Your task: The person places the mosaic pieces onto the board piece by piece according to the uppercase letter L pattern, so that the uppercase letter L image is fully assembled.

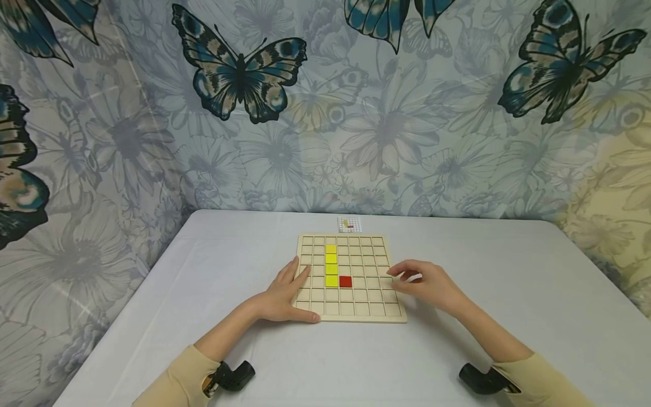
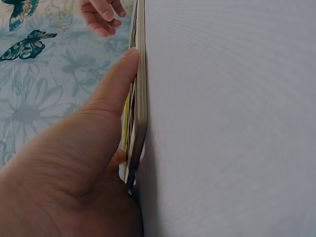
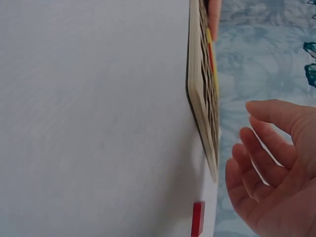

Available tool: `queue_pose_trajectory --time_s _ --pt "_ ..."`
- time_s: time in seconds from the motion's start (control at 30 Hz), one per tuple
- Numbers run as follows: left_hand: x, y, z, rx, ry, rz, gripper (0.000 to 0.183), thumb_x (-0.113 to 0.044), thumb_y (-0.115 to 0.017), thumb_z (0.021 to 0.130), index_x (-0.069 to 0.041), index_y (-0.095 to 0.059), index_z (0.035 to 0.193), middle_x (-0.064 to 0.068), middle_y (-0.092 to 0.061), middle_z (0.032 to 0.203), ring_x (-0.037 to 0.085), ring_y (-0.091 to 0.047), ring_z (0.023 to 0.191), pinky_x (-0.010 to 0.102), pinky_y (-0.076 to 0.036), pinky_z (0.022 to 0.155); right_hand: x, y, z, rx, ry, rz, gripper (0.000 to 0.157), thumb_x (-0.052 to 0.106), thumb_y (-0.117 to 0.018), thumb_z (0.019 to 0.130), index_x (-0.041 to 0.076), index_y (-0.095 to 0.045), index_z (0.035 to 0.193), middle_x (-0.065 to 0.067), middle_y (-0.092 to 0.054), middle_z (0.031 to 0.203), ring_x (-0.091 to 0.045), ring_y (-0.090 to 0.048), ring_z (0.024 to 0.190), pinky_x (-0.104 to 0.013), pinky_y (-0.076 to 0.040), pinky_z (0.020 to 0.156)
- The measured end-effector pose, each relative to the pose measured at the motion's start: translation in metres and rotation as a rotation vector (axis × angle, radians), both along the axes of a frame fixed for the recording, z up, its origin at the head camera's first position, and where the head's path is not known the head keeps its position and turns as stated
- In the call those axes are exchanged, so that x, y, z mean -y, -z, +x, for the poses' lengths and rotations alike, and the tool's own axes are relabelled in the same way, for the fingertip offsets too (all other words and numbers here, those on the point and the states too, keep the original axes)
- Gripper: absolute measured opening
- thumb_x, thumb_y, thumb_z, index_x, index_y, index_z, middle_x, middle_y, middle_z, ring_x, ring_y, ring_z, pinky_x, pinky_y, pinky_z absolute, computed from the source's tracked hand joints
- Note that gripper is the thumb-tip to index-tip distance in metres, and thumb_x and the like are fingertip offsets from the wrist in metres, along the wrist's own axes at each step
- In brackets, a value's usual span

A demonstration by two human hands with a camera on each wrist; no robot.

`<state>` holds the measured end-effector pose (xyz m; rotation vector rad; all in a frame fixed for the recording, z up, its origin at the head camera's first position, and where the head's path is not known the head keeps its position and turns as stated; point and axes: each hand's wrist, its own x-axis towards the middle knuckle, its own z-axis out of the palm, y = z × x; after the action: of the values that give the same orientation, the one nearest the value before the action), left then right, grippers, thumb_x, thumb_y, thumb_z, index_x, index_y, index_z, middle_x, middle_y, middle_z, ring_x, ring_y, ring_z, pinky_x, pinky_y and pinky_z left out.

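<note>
A square wooden grid board point(image 1: 368, 310) lies on the table. Several yellow tiles point(image 1: 331, 269) form a column on it, with one red tile point(image 1: 345, 281) beside the column's near end. My left hand point(image 1: 278, 298) rests on the board's left near corner, its fingers spread over the left side and the thumb along the front edge. Above the board's right edge hovers my right hand point(image 1: 426, 284), fingers loosely bent, with nothing visible between them. In the right wrist view, a red block point(image 3: 198, 218) lies on the table near that hand; the head view does not show it.
A small card point(image 1: 350, 225) with a printed grid and coloured squares lies just behind the board. White cloth point(image 1: 244, 249) covers the table. A patterned curtain point(image 1: 315, 152) hangs behind it. Each wrist carries a black camera point(image 1: 236, 376).
</note>
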<state>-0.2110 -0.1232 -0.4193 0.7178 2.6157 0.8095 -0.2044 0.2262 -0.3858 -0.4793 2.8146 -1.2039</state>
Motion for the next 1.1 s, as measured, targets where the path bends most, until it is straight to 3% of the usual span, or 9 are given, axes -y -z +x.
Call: queue_pose_trajectory --time_s 0.17,0.53,0.7,1.1 --pt "-0.001 -0.001 0.000 -0.003 0.011 0.017 0.112 -0.053 -0.076 0.079 -0.005 -0.011 0.157 0.022 0.013 0.160 0.036 0.009 0.147 0.058 -0.009 0.114 -0.016 0.000 0.003 0.001 0.017 0.036 0.026 0.024 -0.075 0.087 0.016 -0.071 0.111 0.003 -0.068 0.109 -0.018 -0.059 0.098 -0.035 -0.051 0.083" --pt "0.000 -0.002 0.000 0.001 0.006 0.011 0.112 -0.053 -0.076 0.078 -0.006 -0.011 0.157 0.021 0.014 0.160 0.035 0.010 0.147 0.058 -0.009 0.114 -0.043 0.004 0.009 -0.065 0.017 0.094 0.029 0.017 -0.078 0.084 0.009 -0.070 0.110 -0.004 -0.069 0.108 -0.021 -0.060 0.093 -0.027 -0.053 0.076" --pt "0.000 -0.001 0.000 -0.010 0.003 0.010 0.112 -0.053 -0.077 0.078 -0.006 -0.012 0.157 0.021 0.013 0.160 0.036 0.009 0.147 0.058 -0.010 0.114 -0.050 0.005 0.012 -0.076 0.025 0.149 0.031 0.012 -0.079 0.081 0.009 -0.070 0.110 -0.004 -0.069 0.107 -0.023 -0.059 0.094 -0.030 -0.053 0.075" --pt "0.000 -0.001 0.001 -0.012 0.006 0.016 0.111 -0.052 -0.076 0.079 -0.004 -0.012 0.156 0.023 0.012 0.159 0.037 0.008 0.147 0.059 -0.010 0.113 -0.057 0.007 0.016 -0.022 0.029 0.191 0.032 0.009 -0.079 0.079 0.010 -0.070 0.110 -0.008 -0.065 0.109 -0.025 -0.059 0.094 -0.030 -0.052 0.068"
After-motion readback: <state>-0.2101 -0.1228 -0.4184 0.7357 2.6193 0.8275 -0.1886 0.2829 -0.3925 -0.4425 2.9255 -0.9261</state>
